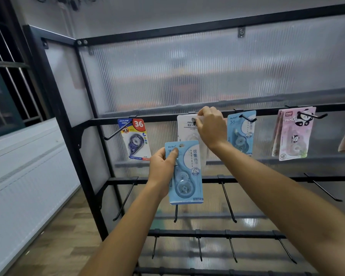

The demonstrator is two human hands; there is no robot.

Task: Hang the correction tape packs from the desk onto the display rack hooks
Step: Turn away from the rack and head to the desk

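My left hand [163, 166] grips a light blue correction tape pack [187, 176] by its left edge, thumb near the hang hole, held upright in front of the rack. My right hand [211, 126] pinches the top of a white correction tape pack [184, 128] at a hook on the upper rail [159, 117]. Three other packs hang on that rail: a blue and red one [136, 139] at the left, a light blue one [240, 132] right of my hand, and a pink panda one [293, 134] further right.
The black display rack has lower rails [267, 178] with several bare hooks [228, 200] pointing toward me. A ribbed translucent panel [207, 76] backs the rack. A white radiator cover [28, 176] runs along the left wall above wooden floor.
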